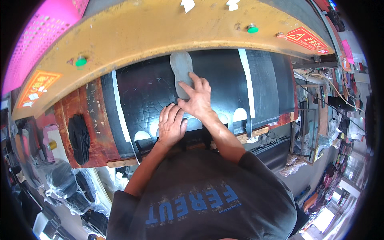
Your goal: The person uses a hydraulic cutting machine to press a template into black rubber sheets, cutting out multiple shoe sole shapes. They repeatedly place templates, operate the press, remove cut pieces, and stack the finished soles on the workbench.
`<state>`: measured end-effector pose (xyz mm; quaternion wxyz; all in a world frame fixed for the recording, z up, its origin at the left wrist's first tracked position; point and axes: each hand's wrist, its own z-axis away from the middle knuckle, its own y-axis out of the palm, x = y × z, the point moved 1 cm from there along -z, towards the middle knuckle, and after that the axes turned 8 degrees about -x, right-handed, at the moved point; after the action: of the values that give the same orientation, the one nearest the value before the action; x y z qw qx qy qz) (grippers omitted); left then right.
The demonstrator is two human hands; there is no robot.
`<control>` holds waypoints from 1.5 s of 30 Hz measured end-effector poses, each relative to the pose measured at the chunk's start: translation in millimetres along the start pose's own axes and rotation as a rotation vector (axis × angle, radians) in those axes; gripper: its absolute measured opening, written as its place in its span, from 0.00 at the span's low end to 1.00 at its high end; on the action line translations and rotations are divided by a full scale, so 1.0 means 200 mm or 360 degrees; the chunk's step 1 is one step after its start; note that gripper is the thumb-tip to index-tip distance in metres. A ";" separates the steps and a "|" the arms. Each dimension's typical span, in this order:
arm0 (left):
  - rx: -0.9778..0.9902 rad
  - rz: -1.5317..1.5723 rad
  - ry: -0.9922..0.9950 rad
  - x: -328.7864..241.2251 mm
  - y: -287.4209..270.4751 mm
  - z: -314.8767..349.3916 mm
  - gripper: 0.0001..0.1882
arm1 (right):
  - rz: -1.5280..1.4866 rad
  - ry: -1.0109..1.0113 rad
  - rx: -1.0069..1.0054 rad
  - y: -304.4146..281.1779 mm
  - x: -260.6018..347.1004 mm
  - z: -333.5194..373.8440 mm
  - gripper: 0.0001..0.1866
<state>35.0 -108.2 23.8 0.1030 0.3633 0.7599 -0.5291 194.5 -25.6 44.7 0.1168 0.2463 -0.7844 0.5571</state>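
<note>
Though beyond left fingers, grey sole shape under right fingers.

You look through the left of two wide fisheye cameras worn side by side on your head, facing steeply down past your dark shirt. Your left hand and right hand lie near the middle of the upright, unmirrored field, at close range. Beyond them, the yellow beam bows across the top toward the rim.
</note>
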 end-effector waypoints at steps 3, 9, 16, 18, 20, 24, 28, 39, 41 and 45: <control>0.0019 -0.0070 -0.0024 -0.08 0.01 0.18 0.25 | -0.1049 0.0405 0.0076 -0.21 -0.15 0.11 0.32; 0.0029 -0.0113 -0.0050 -0.15 0.01 0.31 0.24 | -0.0823 0.0406 -0.0113 -0.52 -0.31 0.26 0.27; 0.0049 -0.0099 -0.0057 -0.13 0.01 0.26 0.24 | 0.0098 0.0012 -0.0113 -0.34 -0.31 0.30 0.29; 0.0036 -0.0087 -0.0051 -0.12 0.00 0.20 0.24 | -0.0236 0.0267 -0.0148 -0.34 -0.35 0.27 0.27; 0.0075 -0.0116 -0.0042 -0.10 -0.01 0.13 0.24 | -0.0302 0.0436 -0.0157 -0.36 -0.40 0.22 0.26; 0.0000 0.0075 0.0077 -0.06 -0.03 -0.03 0.22 | -0.0351 0.0499 -0.0436 -0.41 -0.51 0.12 0.23; 0.0232 0.0436 0.0158 -0.04 0.00 -0.13 0.10 | -0.0828 0.1116 -0.0461 -0.43 -0.59 -0.01 0.24; 0.0125 -0.0033 0.0013 0.11 0.19 -0.47 0.21 | -0.0863 0.0436 -0.0866 -0.55 -0.60 -0.57 0.34; 0.0072 -0.0057 0.0008 0.13 0.20 -0.53 0.22 | -0.1087 0.0538 -0.0837 -0.46 -0.62 -0.47 0.31; 0.0109 -0.0108 -0.0021 0.15 0.20 -0.56 0.22 | -0.0541 0.0323 -0.0104 -0.21 -0.59 -0.28 0.14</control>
<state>66.2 10.4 25.4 0.0774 0.3372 0.7525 -0.5604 311.1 46.1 44.2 0.2957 0.3139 -0.7334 0.5255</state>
